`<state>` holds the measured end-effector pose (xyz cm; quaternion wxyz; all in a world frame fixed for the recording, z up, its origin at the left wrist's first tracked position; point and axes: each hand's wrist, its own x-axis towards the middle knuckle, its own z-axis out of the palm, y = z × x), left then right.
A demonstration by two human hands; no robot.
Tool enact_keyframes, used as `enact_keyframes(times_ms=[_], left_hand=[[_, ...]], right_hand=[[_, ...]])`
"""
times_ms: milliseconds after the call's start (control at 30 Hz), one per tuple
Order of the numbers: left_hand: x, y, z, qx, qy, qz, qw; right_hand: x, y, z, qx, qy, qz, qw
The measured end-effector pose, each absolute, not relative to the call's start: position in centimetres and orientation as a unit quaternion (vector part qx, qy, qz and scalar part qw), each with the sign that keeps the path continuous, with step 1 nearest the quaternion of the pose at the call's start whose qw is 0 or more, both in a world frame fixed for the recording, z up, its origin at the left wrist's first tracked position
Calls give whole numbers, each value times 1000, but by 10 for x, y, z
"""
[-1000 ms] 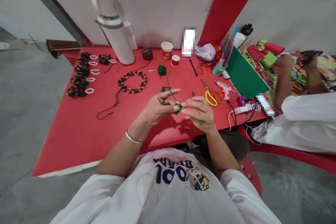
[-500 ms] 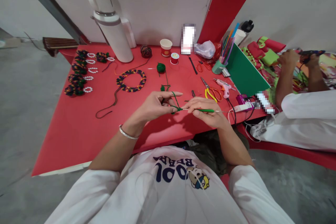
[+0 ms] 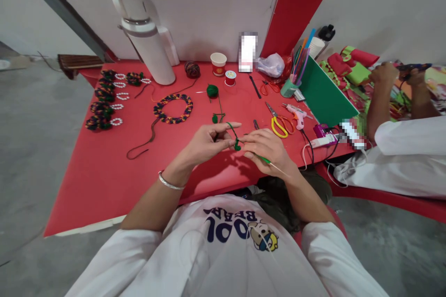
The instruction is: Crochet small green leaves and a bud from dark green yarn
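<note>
My left hand (image 3: 211, 141) pinches a small piece of green crochet (image 3: 237, 145), with green yarn looped over its stretched index finger. My right hand (image 3: 268, 151) is closed around a crochet hook (image 3: 264, 159) with a green grip; the hook's tip is hidden at the crochet piece. From the fingers the yarn runs back towards a ball of green yarn (image 3: 212, 91) on the red table (image 3: 104, 181). A small dark green bit (image 3: 215, 119) lies just behind my left hand.
A multicoloured crocheted ring (image 3: 173, 108) lies left, near several beaded hair ties (image 3: 99, 107) and a tall white flask (image 3: 149, 51). Scissors (image 3: 277, 123), a pink glue gun (image 3: 298, 115) and a pen cup (image 3: 289, 88) stand right. Beyond a green divider (image 3: 327, 93), another person's hands (image 3: 385, 76) work.
My right hand has turned, tilting the hook so its rear end points down towards my wrist. The green crochet piece now hangs lower between the fingertips.
</note>
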<state>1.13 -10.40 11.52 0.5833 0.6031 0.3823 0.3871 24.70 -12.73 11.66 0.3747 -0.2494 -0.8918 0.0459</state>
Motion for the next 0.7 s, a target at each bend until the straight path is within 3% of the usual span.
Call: enact_keyframes(times_ms=[167,333,600,700], left_hand=[[10,-108,118,595,347,367,625],[11,-114,120,597,336,363,632],[11,-114,113,669,451,423,412],[12,-114,112,658,438,452,414]], right_hand=[[240,-134,104,-273,-876,-52,395],[236,-137,95,-280,-865,-77,410],[238,-139,92,-280,-860,-36,425],[237,-140,92,-277,-858,-31,431]])
